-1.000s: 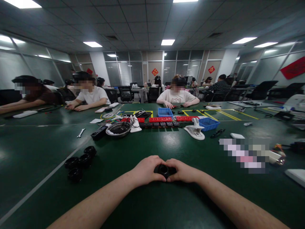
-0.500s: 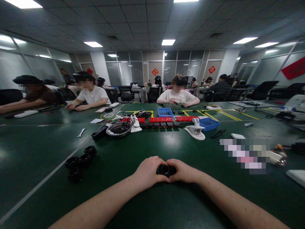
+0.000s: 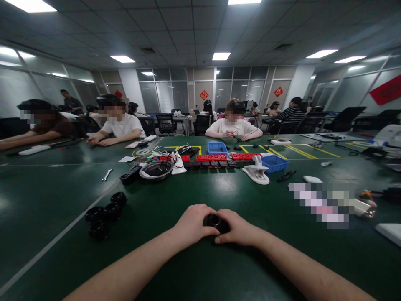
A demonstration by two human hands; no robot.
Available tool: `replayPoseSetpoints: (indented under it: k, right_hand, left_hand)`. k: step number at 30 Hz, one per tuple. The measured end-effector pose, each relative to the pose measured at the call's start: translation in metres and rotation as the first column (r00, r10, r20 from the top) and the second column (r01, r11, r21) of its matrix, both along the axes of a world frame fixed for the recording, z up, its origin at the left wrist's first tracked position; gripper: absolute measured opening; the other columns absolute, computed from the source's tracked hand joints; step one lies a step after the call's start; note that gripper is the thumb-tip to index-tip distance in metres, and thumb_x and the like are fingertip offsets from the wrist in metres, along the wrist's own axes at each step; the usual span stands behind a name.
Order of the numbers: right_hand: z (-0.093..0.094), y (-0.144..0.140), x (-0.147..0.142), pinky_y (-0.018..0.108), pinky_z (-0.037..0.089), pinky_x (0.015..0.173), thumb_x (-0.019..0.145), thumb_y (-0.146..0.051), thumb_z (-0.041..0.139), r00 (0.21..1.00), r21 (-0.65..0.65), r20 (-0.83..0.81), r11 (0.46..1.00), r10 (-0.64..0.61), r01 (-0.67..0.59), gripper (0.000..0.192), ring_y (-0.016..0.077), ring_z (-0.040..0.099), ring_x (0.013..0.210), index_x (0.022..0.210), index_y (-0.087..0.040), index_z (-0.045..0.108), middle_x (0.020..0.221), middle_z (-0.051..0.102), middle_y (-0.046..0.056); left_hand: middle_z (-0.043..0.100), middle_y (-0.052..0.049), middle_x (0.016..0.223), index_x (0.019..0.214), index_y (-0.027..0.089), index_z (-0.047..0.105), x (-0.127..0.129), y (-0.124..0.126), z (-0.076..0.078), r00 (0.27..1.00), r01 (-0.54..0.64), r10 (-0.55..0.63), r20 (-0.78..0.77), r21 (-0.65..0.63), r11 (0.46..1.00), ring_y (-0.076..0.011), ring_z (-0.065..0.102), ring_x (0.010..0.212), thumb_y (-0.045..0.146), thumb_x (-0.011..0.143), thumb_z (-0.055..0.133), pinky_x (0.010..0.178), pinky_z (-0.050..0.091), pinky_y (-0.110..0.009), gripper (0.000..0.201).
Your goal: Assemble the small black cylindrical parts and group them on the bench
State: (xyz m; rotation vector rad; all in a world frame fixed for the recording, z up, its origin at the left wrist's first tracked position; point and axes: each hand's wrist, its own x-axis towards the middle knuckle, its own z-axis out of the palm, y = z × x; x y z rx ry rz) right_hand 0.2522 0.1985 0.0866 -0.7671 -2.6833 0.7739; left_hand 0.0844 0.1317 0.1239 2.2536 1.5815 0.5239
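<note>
A small black round part (image 3: 214,220) with a hole in its top sits between both my hands, low over the green table (image 3: 194,192). My left hand (image 3: 192,225) grips it from the left with the fingers curled around it. From the right, my right hand (image 3: 238,228) closes on the same part, thumb underneath. Both forearms reach in from the bottom edge. Several similar black round parts (image 3: 105,213) lie in a loose group on the table to the left of my hands.
Further back stand a metal bowl (image 3: 156,169), red and black strips (image 3: 216,157), two blue bins (image 3: 274,163), a white clamp-like device (image 3: 257,171) and a wrench (image 3: 106,174). Several people sit at the table's far side. A white object (image 3: 390,231) lies at the right.
My hands have turned slightly around the black part: the right thumb has slid lower and the part sits a little higher. A standing person has appeared at the far left.
</note>
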Motion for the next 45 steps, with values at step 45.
replayPoseSetpoints:
  k: [45]
  right_hand:
    - [-0.014,-0.015,-0.017,0.024,0.03,0.055,0.055,-0.05,0.064,0.942,0.161,0.013,0.93,-0.336,0.33,0.039,0.0149,0.045,0.064,0.07,-0.016,0.05,0.069,0.052,0.002]
  left_hand:
    - [0.053,-0.002,0.08,0.084,0.018,0.056,0.01,-0.004,-0.009,0.958,-0.225,0.249,-0.145,0.165,0.96,-0.0198,0.049,0.078,0.045,0.058,0.065,0.069,0.038,-0.032,0.039]
